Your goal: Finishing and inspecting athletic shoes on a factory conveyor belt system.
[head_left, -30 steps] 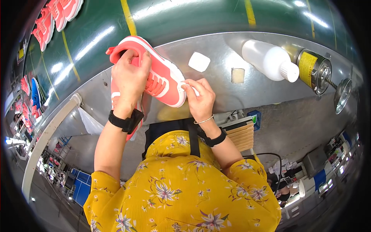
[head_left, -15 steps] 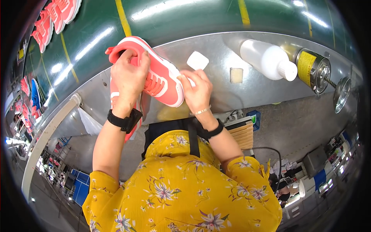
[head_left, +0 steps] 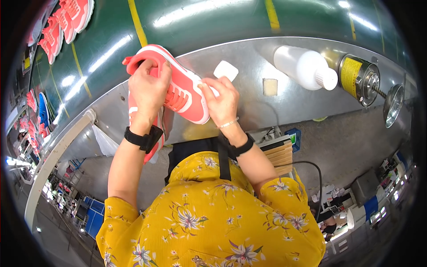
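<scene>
My left hand (head_left: 150, 86) grips a coral sneaker (head_left: 181, 84) with white trim, its fingers inside the shoe's collar. The toe points toward me and to the right. At the white sole edge near the toe, my right hand (head_left: 222, 99) is closed in a pinch. A small white piece (head_left: 214, 91) shows between its fingers; its kind cannot be made out. Partly under my left hand and wrist lies a second coral sneaker (head_left: 153, 153), mostly hidden. A white square pad (head_left: 226, 70) rests on the metal ledge beyond my right hand.
On the metal ledge (head_left: 253, 107) are a beige square sponge (head_left: 270, 86), a white plastic bottle (head_left: 304, 66) lying tilted and a metal can (head_left: 359, 80) with a yellow label and a rod-mounted lid (head_left: 393, 106). Several coral sneakers (head_left: 75, 15) stand on the green belt (head_left: 191, 31).
My right hand has shifted slightly left and upward along the sole edge. My left hand still holds the sneaker. The belt's yellow lines have moved a little left.
</scene>
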Tool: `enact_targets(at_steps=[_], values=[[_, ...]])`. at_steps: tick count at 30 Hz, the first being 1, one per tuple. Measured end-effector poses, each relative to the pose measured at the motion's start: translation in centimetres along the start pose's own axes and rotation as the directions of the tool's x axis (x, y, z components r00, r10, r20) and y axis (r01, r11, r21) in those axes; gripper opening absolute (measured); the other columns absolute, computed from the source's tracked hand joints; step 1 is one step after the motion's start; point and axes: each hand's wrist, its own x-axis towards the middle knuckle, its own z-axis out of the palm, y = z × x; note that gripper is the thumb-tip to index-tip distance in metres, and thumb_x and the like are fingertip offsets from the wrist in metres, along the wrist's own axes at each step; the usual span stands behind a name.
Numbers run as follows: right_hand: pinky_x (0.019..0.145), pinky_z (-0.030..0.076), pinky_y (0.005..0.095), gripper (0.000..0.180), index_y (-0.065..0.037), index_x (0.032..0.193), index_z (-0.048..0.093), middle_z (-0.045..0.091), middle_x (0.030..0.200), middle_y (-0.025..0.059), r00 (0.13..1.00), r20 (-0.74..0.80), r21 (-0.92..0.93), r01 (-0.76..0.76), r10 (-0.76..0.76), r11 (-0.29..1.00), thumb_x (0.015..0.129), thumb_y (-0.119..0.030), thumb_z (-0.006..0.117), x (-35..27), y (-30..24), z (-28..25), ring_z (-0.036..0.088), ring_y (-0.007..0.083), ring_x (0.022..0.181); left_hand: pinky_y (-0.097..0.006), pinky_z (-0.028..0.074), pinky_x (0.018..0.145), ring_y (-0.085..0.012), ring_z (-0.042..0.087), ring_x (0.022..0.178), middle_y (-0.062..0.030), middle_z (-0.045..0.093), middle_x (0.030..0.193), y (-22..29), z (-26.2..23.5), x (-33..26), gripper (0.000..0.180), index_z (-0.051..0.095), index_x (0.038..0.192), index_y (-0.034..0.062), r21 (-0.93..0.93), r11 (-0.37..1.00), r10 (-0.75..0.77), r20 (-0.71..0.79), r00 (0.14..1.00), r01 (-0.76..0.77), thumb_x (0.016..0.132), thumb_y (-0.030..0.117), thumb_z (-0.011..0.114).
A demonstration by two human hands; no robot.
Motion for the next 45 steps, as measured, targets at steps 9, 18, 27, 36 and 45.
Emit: enact_targets(at_steps=[9, 18, 27, 36, 45], values=[[0.064, 0.050, 0.0313, 0.008, -0.006, 0.090, 0.076, 0.061, 0.080, 0.0075, 0.964, 0.250, -0.031, -0.086, 0.091, 0.996, 0.082, -0.006, 0.077, -5.3, 3.0, -5.6, 0.062, 0.0209, 0.069, -0.032, 0.051, 0.075, -0.0178, 0.066, 0.074, -0.0098, 0.071, 0.080, -1.3, -1.0, -0.6, 0.031, 0.069, 0.087, -0.0006, -0.142, 0.990, -0.013, 0.047, 0.999, 0.020, 0.085, 0.029, 0.075], [0.064, 0.048, 0.0265, 0.010, -0.003, 0.092, 0.076, 0.064, 0.082, 0.0042, 0.953, 0.245, 0.081, -0.201, 0.176, 0.976, 0.082, -0.004, 0.078, -3.8, 3.4, -6.2, 0.062, 0.0126, 0.070, -0.023, 0.046, 0.073, -0.0053, 0.053, 0.075, 0.0041, 0.062, 0.079, -3.2, -2.4, -1.7, 0.018, 0.066, 0.087, 0.0002, -0.395, 0.911, -0.074, 0.125, 0.989, 0.118, 0.089, 0.016, 0.074], [0.061, 0.048, 0.0272, 0.011, -0.002, 0.093, 0.075, 0.062, 0.081, 0.0046, 0.958, 0.224, 0.063, -0.199, 0.180, 0.978, 0.083, -0.004, 0.077, -3.9, 3.5, -5.8, 0.061, 0.0121, 0.068, -0.023, 0.047, 0.077, -0.0053, 0.056, 0.080, 0.0021, 0.065, 0.085, -3.8, -2.5, -1.9, 0.015, 0.066, 0.091, -0.0005, -0.437, 0.888, -0.066, 0.181, 0.981, 0.140, 0.090, 0.013, 0.073], [0.058, 0.046, 0.0255, 0.010, -0.003, 0.092, 0.075, 0.062, 0.081, 0.0035, 0.971, 0.179, 0.045, -0.170, 0.160, 0.984, 0.083, -0.002, 0.078, -3.8, 3.9, -5.8, 0.060, 0.0112, 0.065, -0.025, 0.048, 0.082, -0.0064, 0.058, 0.087, -0.0005, 0.067, 0.090, -5.3, -1.6, -1.9, 0.016, 0.066, 0.094, 0.0006, -0.485, 0.865, -0.015, 0.223, 0.975, 0.124, 0.091, 0.014, 0.073], [0.071, 0.052, 0.0267, 0.012, 0.000, 0.094, 0.075, 0.067, 0.086, 0.0068, 0.975, 0.205, -0.027, -0.084, 0.087, 0.996, 0.083, -0.003, 0.077, -3.8, 4.8, -6.0, 0.065, 0.0149, 0.077, -0.026, 0.050, 0.077, -0.0075, 0.060, 0.083, -0.0012, 0.068, 0.089, -4.2, -3.1, -2.8, 0.017, 0.064, 0.095, 0.0001, -0.422, 0.906, 0.060, 0.031, 0.998, -0.041, 0.094, 0.016, 0.070]])
